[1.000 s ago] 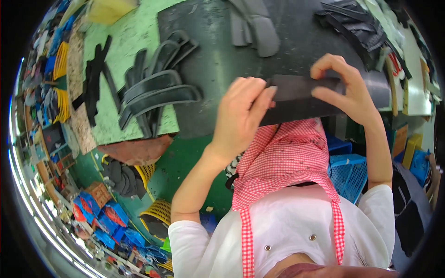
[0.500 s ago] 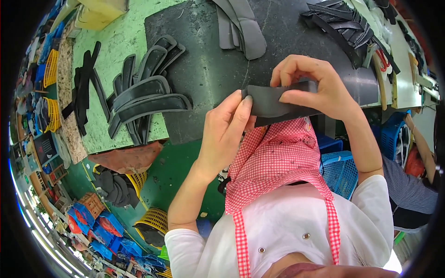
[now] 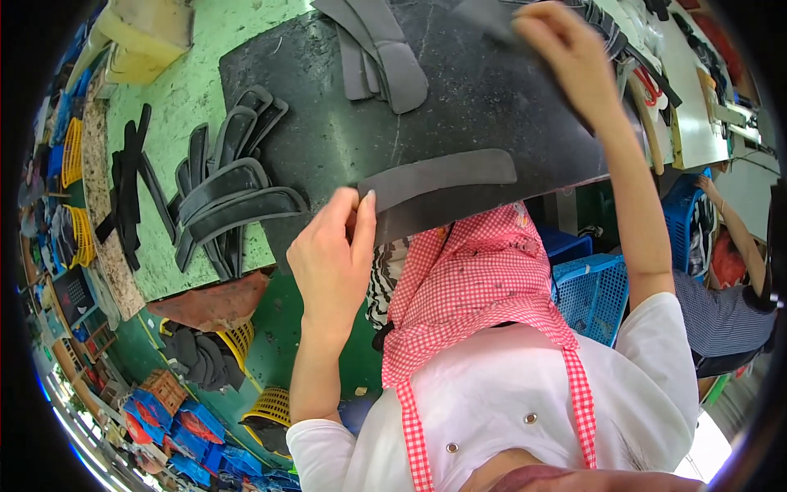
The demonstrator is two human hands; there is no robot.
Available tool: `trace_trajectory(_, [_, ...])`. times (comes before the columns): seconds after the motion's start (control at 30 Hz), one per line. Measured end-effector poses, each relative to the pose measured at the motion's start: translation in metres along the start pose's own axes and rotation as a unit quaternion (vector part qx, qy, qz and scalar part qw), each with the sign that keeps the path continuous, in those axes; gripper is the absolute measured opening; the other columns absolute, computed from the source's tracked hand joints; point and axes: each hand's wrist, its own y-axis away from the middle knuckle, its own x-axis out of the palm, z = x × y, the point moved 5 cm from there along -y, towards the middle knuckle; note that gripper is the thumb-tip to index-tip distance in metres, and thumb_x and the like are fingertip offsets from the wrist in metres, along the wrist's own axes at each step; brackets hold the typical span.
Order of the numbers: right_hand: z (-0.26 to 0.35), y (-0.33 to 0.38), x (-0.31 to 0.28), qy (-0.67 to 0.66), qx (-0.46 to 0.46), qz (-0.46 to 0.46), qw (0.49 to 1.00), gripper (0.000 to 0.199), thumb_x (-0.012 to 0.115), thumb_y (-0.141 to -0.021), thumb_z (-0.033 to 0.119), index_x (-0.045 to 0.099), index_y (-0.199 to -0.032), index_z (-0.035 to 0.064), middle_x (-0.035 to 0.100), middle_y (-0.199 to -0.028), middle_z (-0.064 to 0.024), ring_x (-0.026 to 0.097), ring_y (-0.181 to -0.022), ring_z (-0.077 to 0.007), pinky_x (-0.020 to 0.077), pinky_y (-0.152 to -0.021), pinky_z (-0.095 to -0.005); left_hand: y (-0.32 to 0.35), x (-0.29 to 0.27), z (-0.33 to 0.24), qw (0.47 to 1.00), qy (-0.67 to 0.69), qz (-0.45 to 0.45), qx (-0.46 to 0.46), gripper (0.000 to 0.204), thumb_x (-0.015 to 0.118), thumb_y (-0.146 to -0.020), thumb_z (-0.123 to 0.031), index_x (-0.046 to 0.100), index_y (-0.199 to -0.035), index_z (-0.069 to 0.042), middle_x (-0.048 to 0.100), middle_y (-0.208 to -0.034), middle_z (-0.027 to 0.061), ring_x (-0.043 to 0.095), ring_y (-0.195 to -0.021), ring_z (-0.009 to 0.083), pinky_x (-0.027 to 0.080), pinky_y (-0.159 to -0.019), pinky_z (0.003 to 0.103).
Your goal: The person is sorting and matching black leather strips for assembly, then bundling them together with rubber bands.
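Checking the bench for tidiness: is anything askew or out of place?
Little stands out. The grey strip under the left hand lies at the black mat's near edge. The black curved pieces fan out loosely, some past the mat onto the green table.

no packages, labels, signs or screens can be made out here: nothing with a printed face, a tag or a lit panel shows on the work surface or beside it, and the small coloured shapes along the picture's curved left rim are too bent and too small to tell what they are.
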Motion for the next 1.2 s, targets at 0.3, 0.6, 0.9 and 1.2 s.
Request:
trace_trajectory(0.3, [-0.076, 0.008, -0.025, 0.223, -0.060, -0.014, 0.973, 0.025, 0.072, -0.092, 0.019, 0.065, -0.109, 0.0025, 0.068, -0.097, -0.0071, 0.064, -0.094, -0.0187, 0.0481, -0.087, -0.0304, 0.027, 0.003, -0.013, 0.964, 0.009, -0.136, 0.228, 0.033, 0.075, -0.080, -0.005, 0.070, -0.111, -0.011, 0.062, -0.098, 0.0035, 0.061, -0.088, 0.0237, 0.046, -0.078, 0.041])
trace_trajectory(0.6, [0.063, 0.079, 0.067, -0.127, 0.083, 0.259, 0.954, 0.017, 0.072, -0.091, 0.014, 0.065, -0.098, 0.0003, 0.065, -0.079, -0.0023, 0.060, -0.072, -0.0067, 0.0486, -0.064, -0.0234, 0.052, 0.036, -0.006, 0.976, -0.096, 0.003, 0.193, 0.060, 0.076, -0.080, -0.016, 0.061, -0.138, -0.014, 0.053, -0.141, 0.0094, 0.049, -0.132, 0.0275, 0.033, -0.112, 0.046])
trace_trajectory(0.9, [0.066, 0.090, 0.111, -0.084, 0.019, 0.237, 0.968, 0.018, 0.075, -0.087, 0.016, 0.069, -0.094, -0.0003, 0.070, -0.076, -0.0121, 0.068, -0.067, -0.0206, 0.0527, -0.063, -0.0315, 0.053, 0.036, -0.009, 0.971, -0.116, -0.006, 0.210, 0.057, 0.076, -0.080, -0.016, 0.065, -0.135, -0.016, 0.053, -0.143, 0.0059, 0.047, -0.136, 0.0225, 0.031, -0.115, 0.044])
trace_trajectory(1.2, [0.052, 0.092, 0.080, -0.082, 0.113, 0.314, 0.939, 0.022, 0.076, -0.087, 0.020, 0.067, -0.089, -0.0003, 0.069, -0.071, -0.0103, 0.065, -0.060, -0.0153, 0.0495, -0.056, -0.0311, 0.049, 0.034, -0.011, 0.971, -0.144, 0.002, 0.188, 0.070, 0.076, -0.082, -0.032, 0.054, -0.146, -0.013, 0.051, -0.144, 0.0056, 0.046, -0.135, 0.0238, 0.030, -0.113, 0.045])
